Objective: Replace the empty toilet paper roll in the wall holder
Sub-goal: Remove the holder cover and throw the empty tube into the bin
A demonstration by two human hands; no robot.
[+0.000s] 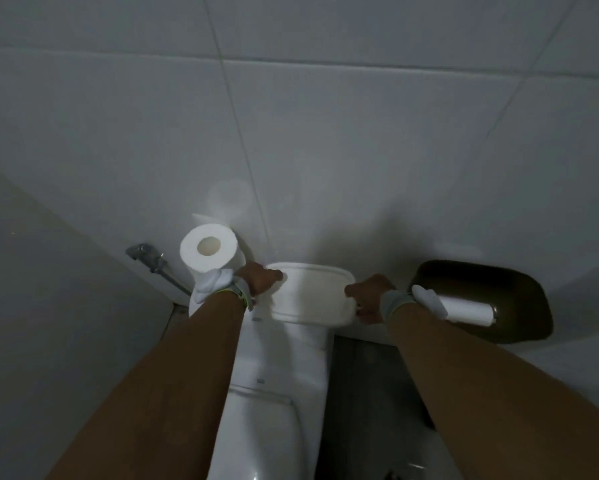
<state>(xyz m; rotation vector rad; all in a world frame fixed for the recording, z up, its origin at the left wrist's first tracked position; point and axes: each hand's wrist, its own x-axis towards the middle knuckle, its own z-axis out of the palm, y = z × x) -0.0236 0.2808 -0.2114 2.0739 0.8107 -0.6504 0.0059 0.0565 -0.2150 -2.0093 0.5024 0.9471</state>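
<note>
The left hand (260, 282) and the right hand (367, 299) are set apart, each with its fingers curled round one end of the white cistern lid (311, 292), which spans the gap between them above the toilet (273, 393). Neither hand is on paper yet.

Just outside the right wrist, on the wall, is the dark wall holder (481, 299). The old roll (464, 308) is in it, thin and white. Its long axis runs along the wall, pointing away from the right hand, with the far end showing. The right hand is much the nearer of the two.

The fresh roll (209, 251) stands on end just beyond the left wrist, hollow core facing up; its base is hidden. It lies on the opposite side from the holder, so I judge it must cross in front of both hands to get there.
</note>
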